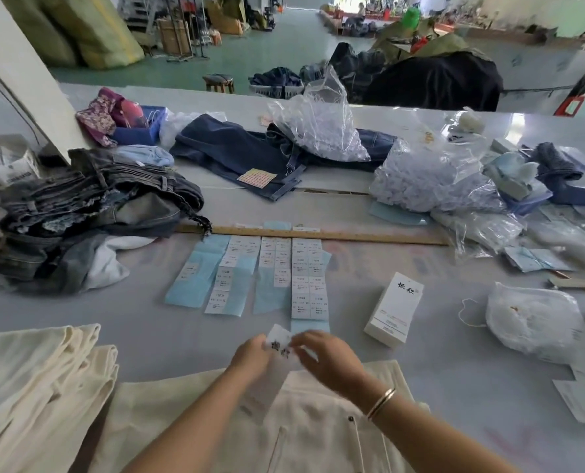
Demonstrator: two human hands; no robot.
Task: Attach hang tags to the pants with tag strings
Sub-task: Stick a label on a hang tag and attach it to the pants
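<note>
Both hands meet just above the waistband of the cream pants [284,421]. The left hand [250,356] pinches the near edge of a white hang tag [282,339] with dark printed characters, and the right hand [322,355] curls its fingers round the tag's other side. The blur hides whether a string is already threaded.

The tag looks like thin card: light, fairly stiff, easy to crease, so it is best held by its edges near the punched end. Any string would be fine and limp, needing a fingertip pinch close to its tip. The pants are soft, heavy cotton that will bunch, so I would take hold at the waistband or a belt loop, where the cloth is firmest.

Left of the pants lies a folded stack of cream cloth [38,387]. Beyond the pants, strips of size stickers [267,274] on blue backing lie in rows before a wooden ruler [352,235]. To the right of the pants stands a white box [395,314], and past it a plastic bag [537,322] rests on the surface [455,370].
</note>
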